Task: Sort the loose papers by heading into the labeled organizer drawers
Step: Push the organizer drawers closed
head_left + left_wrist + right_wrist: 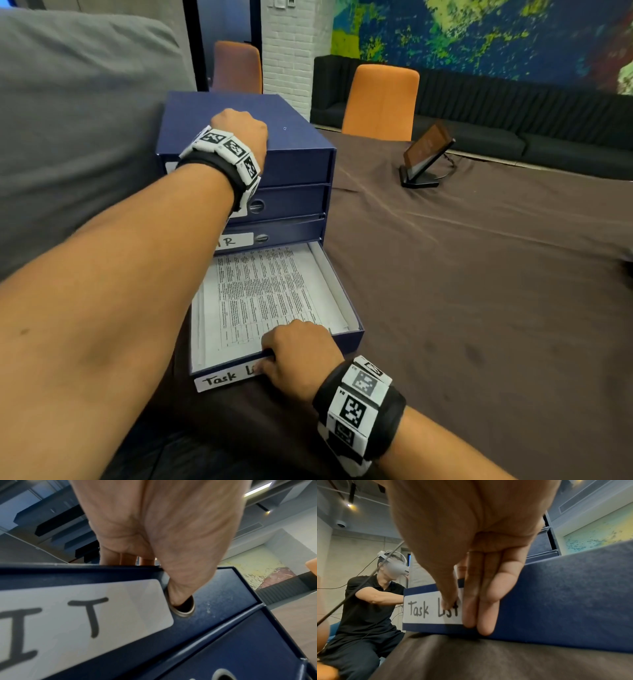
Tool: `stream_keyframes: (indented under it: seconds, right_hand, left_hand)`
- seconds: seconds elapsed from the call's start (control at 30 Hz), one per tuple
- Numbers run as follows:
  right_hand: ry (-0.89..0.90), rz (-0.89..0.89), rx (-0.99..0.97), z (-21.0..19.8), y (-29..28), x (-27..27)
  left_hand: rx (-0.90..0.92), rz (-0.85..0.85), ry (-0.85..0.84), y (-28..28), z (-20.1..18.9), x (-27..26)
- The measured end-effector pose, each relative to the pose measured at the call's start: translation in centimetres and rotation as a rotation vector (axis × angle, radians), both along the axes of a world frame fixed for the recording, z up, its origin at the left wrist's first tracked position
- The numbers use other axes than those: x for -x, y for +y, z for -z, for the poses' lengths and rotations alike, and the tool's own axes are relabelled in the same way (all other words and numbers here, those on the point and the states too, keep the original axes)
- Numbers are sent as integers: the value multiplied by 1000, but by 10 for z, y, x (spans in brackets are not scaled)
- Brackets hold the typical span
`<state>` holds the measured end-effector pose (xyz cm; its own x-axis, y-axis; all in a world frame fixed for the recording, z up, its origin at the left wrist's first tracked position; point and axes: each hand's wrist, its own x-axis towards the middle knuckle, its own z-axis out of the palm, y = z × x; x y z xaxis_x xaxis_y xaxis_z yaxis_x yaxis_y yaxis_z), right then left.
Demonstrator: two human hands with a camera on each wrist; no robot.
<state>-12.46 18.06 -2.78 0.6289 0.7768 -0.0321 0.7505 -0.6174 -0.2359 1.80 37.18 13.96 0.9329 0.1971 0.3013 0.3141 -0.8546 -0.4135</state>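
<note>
From above, the blue organizer (pixel 246 137) stands on the brown-covered desk (pixel 479 291), and its bottom drawer (pixel 342 339), labelled "Task List", is pulled far out with printed papers (pixel 267 294) lying flat inside. The left hand (pixel 239 128) rests on the organizer's top; the right hand (pixel 298 356) is at the drawer's front edge. No loose sheets show on the desk, so sorting looks nearly finished, and I'd judge the next move is pushing this drawer shut squarely while bracing the box.

At the left wrist, the thumb (pixel 178 588) hooks into the metal-ringed pull hole of the "IT" drawer (pixel 223 595), fingers draped over the top.

At the right wrist, straight fingers (pixel 486 595) press flat against the drawer front, thumb on the label (pixel 419 609).
</note>
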Motion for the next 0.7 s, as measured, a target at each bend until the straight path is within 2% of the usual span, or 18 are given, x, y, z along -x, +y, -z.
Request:
stream_keyframes:
  seconds: [0.23,0.6,0.7]
  right_hand:
    - [8,7,-14,0,25,-32]
    - [-37,-10,8,2,62,-93]
    - [-42,51,-22,2,74,-112]
  left_hand:
    - [-76,11,27,8,3,-1]
    - [-26,16,-34,5,11,-15]
    - [-26,37,-41,5,11,-19]
